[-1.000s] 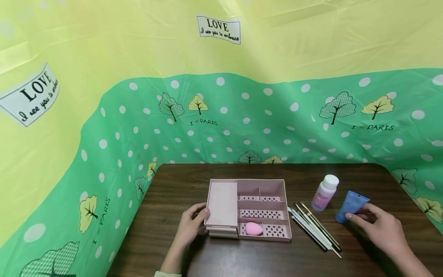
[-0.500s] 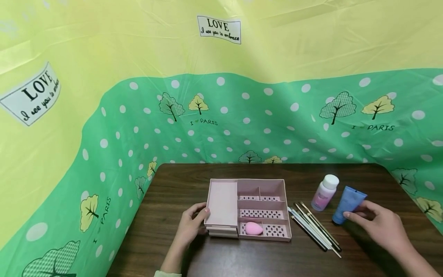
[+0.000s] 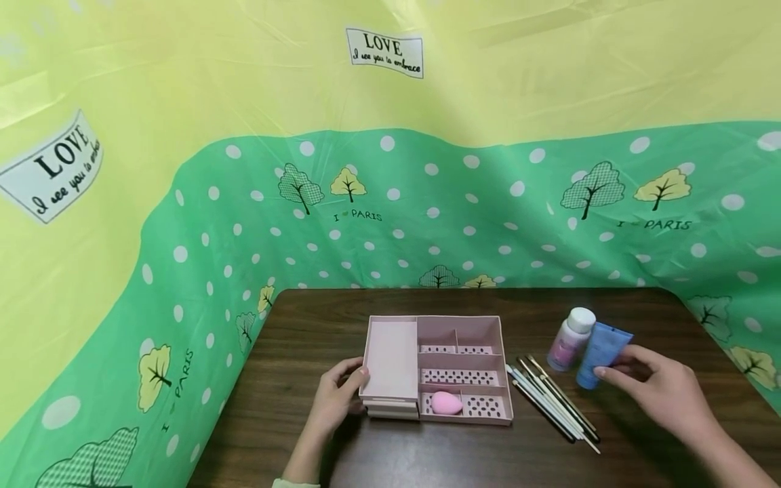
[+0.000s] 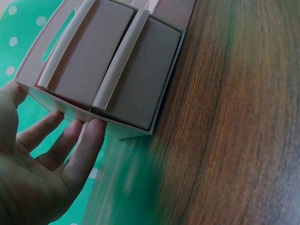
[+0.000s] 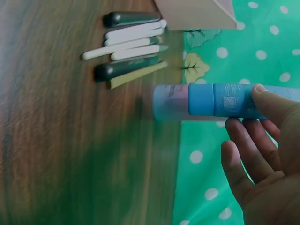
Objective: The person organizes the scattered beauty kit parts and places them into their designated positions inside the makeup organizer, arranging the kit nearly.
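My right hand (image 3: 668, 393) pinches a blue squeeze tube (image 3: 601, 356) between thumb and fingers. The tube stands cap-down, its flat crimped end up and leaning right. In the right wrist view its blue cap (image 5: 201, 99) overlaps a pink bottle behind it. In the head view that white-capped pink bottle (image 3: 570, 342) is just left of the tube. My left hand (image 3: 334, 393) rests against the left side of a pink organizer box (image 3: 390, 359); in the left wrist view its fingertips (image 4: 96, 129) touch the side wall, beside two small drawers (image 4: 140, 70).
A pink egg-shaped makeup sponge (image 3: 447, 403) lies in the organizer's front compartment. Several slim makeup brushes (image 3: 552, 400) lie between the box and the bottle on the dark wooden table (image 3: 464, 461). A green and yellow printed cloth (image 3: 342, 237) hangs behind the table.
My right hand has moved the blue tube left, close up to the pink bottle, and raised it slightly. The left hand and the organizer box have stayed in place.
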`<state>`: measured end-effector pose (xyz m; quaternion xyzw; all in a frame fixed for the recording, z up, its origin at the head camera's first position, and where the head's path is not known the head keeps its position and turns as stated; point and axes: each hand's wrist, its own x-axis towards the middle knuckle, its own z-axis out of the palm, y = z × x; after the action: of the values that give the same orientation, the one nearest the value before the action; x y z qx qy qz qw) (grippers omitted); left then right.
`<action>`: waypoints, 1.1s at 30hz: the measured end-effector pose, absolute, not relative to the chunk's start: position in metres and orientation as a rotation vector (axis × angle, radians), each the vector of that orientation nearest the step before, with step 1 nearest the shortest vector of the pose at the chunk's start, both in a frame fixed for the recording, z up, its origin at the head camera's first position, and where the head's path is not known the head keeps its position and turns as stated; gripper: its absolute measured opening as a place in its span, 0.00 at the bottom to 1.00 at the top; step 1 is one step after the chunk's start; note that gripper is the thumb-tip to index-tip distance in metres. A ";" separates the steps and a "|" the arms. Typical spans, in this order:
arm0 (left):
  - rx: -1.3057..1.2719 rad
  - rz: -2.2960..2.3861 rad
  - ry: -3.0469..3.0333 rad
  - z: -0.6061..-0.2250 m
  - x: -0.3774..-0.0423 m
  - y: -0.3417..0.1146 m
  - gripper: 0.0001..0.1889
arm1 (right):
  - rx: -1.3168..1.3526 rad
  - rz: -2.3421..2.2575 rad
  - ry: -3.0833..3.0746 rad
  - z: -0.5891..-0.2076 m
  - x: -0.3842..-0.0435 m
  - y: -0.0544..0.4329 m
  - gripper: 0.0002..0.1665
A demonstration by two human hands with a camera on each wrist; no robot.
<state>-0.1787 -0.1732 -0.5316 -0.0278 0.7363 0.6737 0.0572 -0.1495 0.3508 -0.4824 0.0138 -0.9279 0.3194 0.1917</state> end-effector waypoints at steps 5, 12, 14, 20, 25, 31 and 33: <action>-0.085 2.043 2.235 -0.531 -0.177 -0.174 0.23 | 0.054 0.923 -2.598 -0.475 -0.149 0.339 0.15; -0.065 2.046 2.247 -0.531 -0.178 -0.173 0.23 | 0.083 0.969 -2.595 -0.465 -0.152 0.324 0.15; -0.067 2.049 2.247 -0.530 -0.178 -0.173 0.23 | 0.090 0.975 -2.590 -0.463 -0.154 0.320 0.15; -0.074 2.047 2.237 -0.526 -0.179 -0.173 0.25 | 0.120 0.999 -2.558 -0.455 -0.163 0.309 0.15; -0.084 2.052 2.174 -0.523 -0.180 -0.173 0.24 | 0.155 1.024 -2.555 -0.448 -0.167 0.299 0.16; -0.086 2.043 2.089 -0.517 -0.180 -0.179 0.26 | 0.209 1.038 -2.564 -0.442 -0.174 0.284 0.15; -0.082 2.038 2.076 -0.516 -0.180 -0.181 0.26 | 0.226 1.045 -2.566 -0.440 -0.176 0.279 0.14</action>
<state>-0.1800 -0.1809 -0.5162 -0.0280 0.7086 0.6956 0.1153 -0.1760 0.2786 -0.4400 0.0799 -0.9080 0.3699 0.1798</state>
